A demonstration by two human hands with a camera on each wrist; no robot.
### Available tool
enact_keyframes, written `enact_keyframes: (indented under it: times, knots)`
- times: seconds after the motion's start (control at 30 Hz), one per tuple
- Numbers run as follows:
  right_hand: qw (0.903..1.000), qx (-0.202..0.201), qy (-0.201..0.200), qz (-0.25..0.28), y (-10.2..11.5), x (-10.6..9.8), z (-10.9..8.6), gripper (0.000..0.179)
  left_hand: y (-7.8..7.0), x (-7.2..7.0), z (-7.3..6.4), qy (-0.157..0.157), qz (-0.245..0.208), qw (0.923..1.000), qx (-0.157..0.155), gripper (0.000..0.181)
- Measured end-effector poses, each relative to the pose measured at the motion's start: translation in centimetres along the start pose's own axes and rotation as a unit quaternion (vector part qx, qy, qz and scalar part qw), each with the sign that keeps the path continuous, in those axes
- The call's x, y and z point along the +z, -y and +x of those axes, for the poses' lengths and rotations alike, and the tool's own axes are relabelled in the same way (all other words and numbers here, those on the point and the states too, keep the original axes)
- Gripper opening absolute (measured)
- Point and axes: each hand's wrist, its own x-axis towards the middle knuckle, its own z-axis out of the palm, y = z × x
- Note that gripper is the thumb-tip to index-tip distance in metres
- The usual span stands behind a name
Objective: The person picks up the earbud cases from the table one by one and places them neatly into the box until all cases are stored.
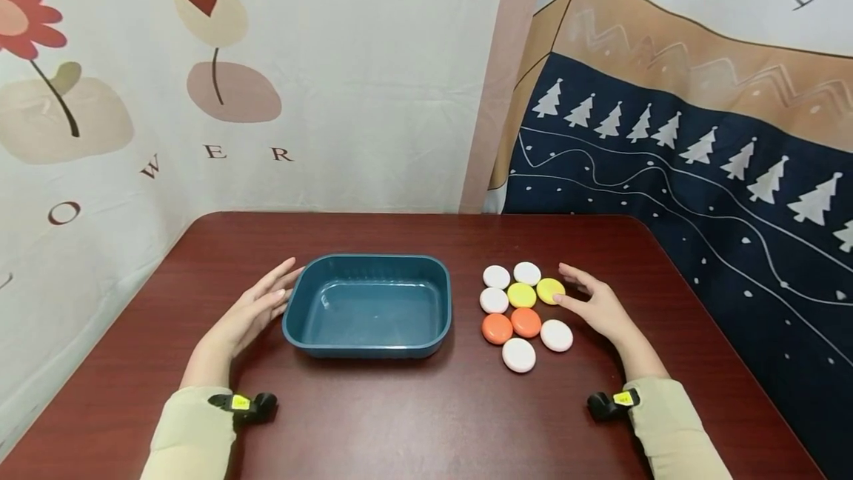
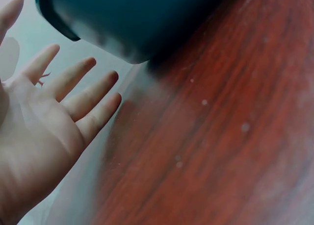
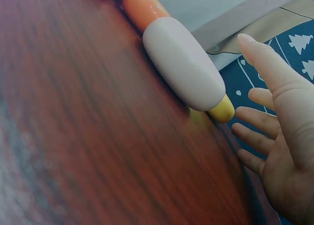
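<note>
A dark teal rectangular tray [image 1: 366, 352] stands left of the table's middle. My left hand [image 1: 249, 313] is beside its left wall with fingers extended; in the left wrist view the palm and spread fingers hold nothing. To the tray's right lies a cluster of smooth round discs: several white discs [image 1: 519, 355], two orange discs [image 1: 497, 329] and two yellow discs [image 1: 550, 290]. My right hand [image 1: 596, 306] is at the cluster's right edge, thumb tip close to the right yellow disc. Whether it touches that disc I cannot tell. Its fingers are loosely extended around nothing.
The reddish-brown wooden table [image 1: 413, 421] has rounded far corners. A pale curtain with flower prints [image 1: 373, 95] hangs behind it, and a navy cloth with white trees [image 1: 666, 191] hangs at the right. Each wrist wears a small black camera [image 1: 256, 406] on a strap.
</note>
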Motion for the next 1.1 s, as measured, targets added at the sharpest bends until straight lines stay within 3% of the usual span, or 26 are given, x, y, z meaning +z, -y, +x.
enact_keyframes:
  times: [0.53, 1.1]
  knots:
    - [0.9999, -0.002, 0.015, -0.007, -0.6, 0.5, 0.3, 0.067, 1.2, -0.2, -0.4, 0.034, -0.06, 0.9975, 0.015, 0.058]
    - [0.9992, 0.005, 0.013, -0.038, -1.1, 0.8, 0.8, 0.063, 1.6, -0.8, -0.3, 0.065, -0.048, 0.9966, 0.011, 0.066]
